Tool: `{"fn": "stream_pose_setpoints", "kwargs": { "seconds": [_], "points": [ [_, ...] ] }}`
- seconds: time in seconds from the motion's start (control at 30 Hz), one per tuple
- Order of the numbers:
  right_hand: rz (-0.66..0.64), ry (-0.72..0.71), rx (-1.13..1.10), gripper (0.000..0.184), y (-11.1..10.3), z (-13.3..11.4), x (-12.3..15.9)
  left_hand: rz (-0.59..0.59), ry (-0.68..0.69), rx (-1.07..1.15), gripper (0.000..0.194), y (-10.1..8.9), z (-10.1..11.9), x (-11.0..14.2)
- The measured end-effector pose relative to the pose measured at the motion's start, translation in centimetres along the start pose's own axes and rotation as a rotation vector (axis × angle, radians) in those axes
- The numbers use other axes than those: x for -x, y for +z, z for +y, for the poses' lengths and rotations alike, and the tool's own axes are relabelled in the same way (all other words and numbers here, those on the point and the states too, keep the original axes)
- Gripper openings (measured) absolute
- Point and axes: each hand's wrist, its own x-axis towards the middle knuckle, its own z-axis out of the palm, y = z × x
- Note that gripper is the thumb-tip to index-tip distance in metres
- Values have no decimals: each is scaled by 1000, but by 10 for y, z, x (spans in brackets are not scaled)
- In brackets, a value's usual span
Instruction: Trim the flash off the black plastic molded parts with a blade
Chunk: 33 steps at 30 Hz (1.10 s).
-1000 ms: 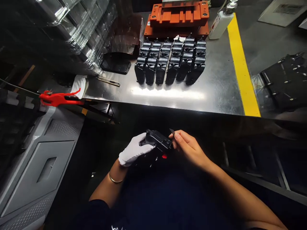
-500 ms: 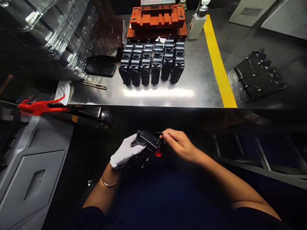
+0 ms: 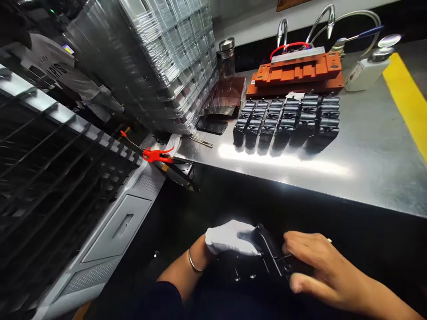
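In the head view, my left hand [image 3: 233, 239], in a white glove, is closed around a dark moulded plastic part [image 3: 268, 246] with shiny metal pins on its underside. My bare right hand [image 3: 320, 264] is at the part's right end, fingers curled and thumb lower down beside it. A small thin-bladed knife [image 3: 285, 256] pokes out from under the right fingers against the part; its handle is hidden by the hand. On the steel bench [image 3: 207, 158] beyond, several similar black parts [image 3: 287, 122] stand in rows.
An orange fixture [image 3: 296, 73] and a white bottle [image 3: 362, 73] stand behind the rows. Stacked clear trays [image 3: 180, 62], a phone [image 3: 212, 126] and a red air gun [image 3: 156, 155] are to the left, above a grey crate [image 3: 116, 226]. A person in a white shirt [image 3: 60, 66] is at far left.
The view has swung left and tilted. The right hand has gone from pinching the knife just off the part to lying over the part's end, thumb spread lower. The left hand keeps its hold.
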Motion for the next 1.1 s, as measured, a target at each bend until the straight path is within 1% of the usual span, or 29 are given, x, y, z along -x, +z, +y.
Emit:
{"fn": "stream_pose_setpoints", "kwargs": {
  "seconds": [0.13,0.3,0.33,0.43,0.53,0.7,0.83,0.9,1.03,1.1],
  "points": [
    [21,-7,41,49,2,4,0,26,7,32,56,-2,-3,0],
    [78,2,137,52,3,2,-2,70,48,52,55,-1,2,5],
    [92,3,153,51,4,2,-2,69,58,56,57,-1,4,6],
    [143,50,169,48,7,3,-2,64,65,32,59,0,7,6],
    [143,50,165,49,9,6,1,72,102,-14,56,0,8,4],
    [180,125,141,48,9,7,3,81,114,-47,49,2,5,2],
    [133,141,130,55,10,9,5,114,91,-44,49,2,2,2],
    [136,133,156,57,11,11,6,134,88,-50,48,2,1,1],
    [252,76,172,54,13,13,8,152,120,-67,53,4,1,-2],
    [272,60,176,52,14,13,9,155,130,-65,54,5,1,-3]
  ]
}}
